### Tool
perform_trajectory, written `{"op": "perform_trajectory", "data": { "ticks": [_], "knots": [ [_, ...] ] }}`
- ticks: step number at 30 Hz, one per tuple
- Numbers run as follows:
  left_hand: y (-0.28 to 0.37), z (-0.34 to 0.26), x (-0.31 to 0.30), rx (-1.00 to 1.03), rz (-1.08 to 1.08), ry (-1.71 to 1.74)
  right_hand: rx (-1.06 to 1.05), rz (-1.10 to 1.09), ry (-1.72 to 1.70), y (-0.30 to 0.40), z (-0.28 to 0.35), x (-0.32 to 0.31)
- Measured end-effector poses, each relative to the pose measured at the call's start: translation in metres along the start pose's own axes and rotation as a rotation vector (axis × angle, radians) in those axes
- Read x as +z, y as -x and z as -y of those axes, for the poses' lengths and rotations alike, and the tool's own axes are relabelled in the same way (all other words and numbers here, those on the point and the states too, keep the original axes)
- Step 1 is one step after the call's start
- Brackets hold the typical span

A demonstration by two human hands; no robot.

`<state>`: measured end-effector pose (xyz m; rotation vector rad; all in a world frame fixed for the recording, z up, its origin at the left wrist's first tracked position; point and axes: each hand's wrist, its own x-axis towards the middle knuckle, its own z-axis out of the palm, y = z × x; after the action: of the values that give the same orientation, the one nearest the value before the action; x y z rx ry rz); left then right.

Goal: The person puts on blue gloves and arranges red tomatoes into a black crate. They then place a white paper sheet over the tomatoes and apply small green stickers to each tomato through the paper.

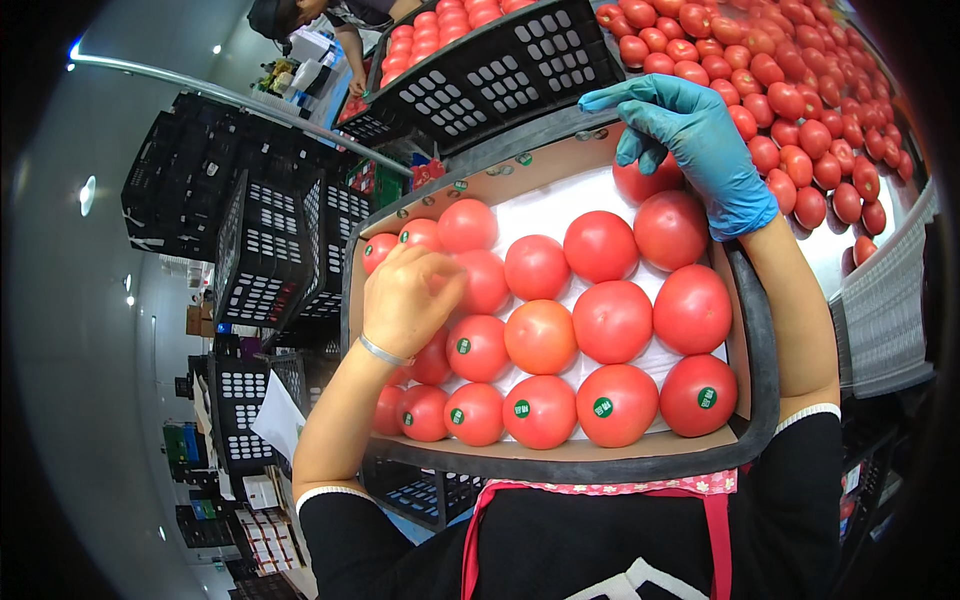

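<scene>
A black plastic crate lined with cardboard sits before me, with rows of red tomatoes on white padding. My bare left hand is over the left rows, fingers curled beside a tomato; whether it pinches anything is hidden. My right hand, in a blue glove, hovers above the far right tomato with its index finger stretched out and the others bent. No held object is visible there. Round green stickers mark the nearest row and some tomatoes at left; more stickers cling to the cardboard wall.
Many loose tomatoes cover a white surface at the upper right. Beyond my crate stands another black crate full of tomatoes, with a person's arm near it. Stacked black crates rise at left; white foam netting hangs at right.
</scene>
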<state>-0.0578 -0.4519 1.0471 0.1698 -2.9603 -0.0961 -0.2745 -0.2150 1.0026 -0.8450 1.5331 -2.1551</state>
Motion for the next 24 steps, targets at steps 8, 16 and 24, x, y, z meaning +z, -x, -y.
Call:
{"op": "perform_trajectory", "data": {
  "ticks": [8,16,24],
  "knots": [
    [-0.002,0.0,0.01,0.101,0.0,-0.094,-0.016,-0.006,0.002,0.0,-0.001,-0.001],
    [0.015,0.086,0.007,-0.444,-0.346,0.554,-0.015,0.028,-0.027,-0.003,-0.004,-0.001],
    [-0.014,0.117,0.038,-0.532,-0.339,-0.03,0.005,-0.006,-0.002,-0.001,-0.003,0.0]
  ]
}}
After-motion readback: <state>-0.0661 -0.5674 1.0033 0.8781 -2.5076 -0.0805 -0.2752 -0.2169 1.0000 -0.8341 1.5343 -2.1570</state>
